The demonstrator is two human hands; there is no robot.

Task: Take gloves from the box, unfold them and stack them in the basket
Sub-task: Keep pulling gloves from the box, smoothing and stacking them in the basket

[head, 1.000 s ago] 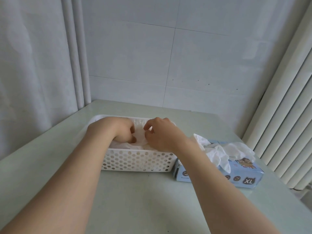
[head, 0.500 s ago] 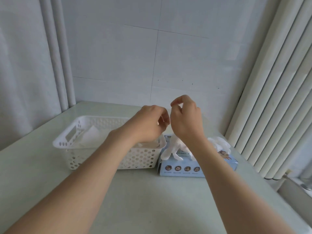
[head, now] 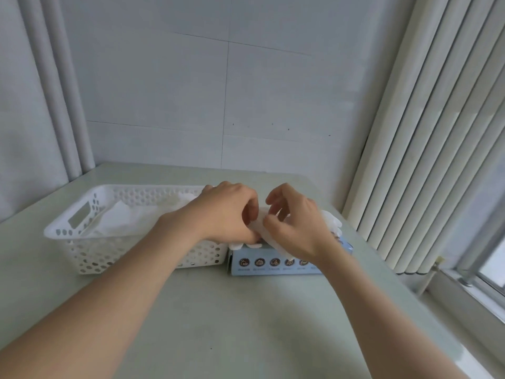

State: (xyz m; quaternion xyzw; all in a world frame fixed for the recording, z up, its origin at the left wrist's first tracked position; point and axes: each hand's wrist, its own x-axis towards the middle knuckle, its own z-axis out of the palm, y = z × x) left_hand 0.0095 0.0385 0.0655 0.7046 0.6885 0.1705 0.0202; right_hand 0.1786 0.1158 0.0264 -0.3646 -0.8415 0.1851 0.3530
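Pinching a white glove (head: 270, 239) above the box (head: 273, 267), left hand (head: 226, 212), right hand (head: 297, 225), fingers curled, knuckles up

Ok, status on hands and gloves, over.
Left hand, right hand both pinching glove over box. Stacked gloves in basket. Nothing blocking.

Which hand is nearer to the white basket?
Left. The left hand sits at the right end of the basket; the right hand is further right, over the glove box. Both pinch a glove.
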